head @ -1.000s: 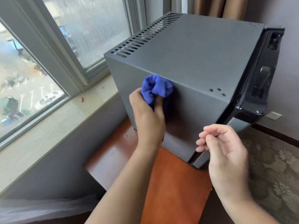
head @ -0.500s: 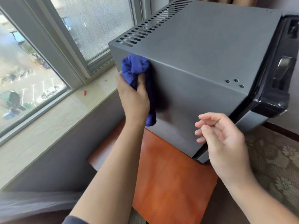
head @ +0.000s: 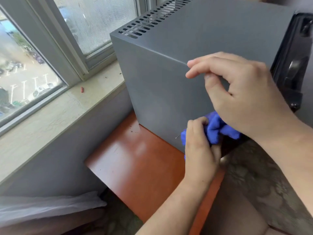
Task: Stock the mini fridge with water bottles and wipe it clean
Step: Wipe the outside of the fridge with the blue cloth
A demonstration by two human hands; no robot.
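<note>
A grey mini fridge (head: 162, 78) stands on an orange-brown wooden stand (head: 140, 168) beside the window, its black door (head: 294, 65) at the right. My left hand (head: 200, 150) grips a bunched blue cloth (head: 218, 128) and presses it against the lower front corner of the fridge's grey side panel. My right hand (head: 240, 92) hovers in front of the same panel with loosely curled fingers, holding nothing. No water bottles are in view.
A pale stone window sill (head: 55, 114) runs along the left, with a small red object (head: 82, 89) on it. A white sheer curtain (head: 42, 207) lies at the bottom left. Patterned carpet (head: 264, 184) covers the floor at the right.
My left hand has swept the cloth from the upper rear edge of the side panel down to its lower front corner. My right hand has risen in front of the panel.
</note>
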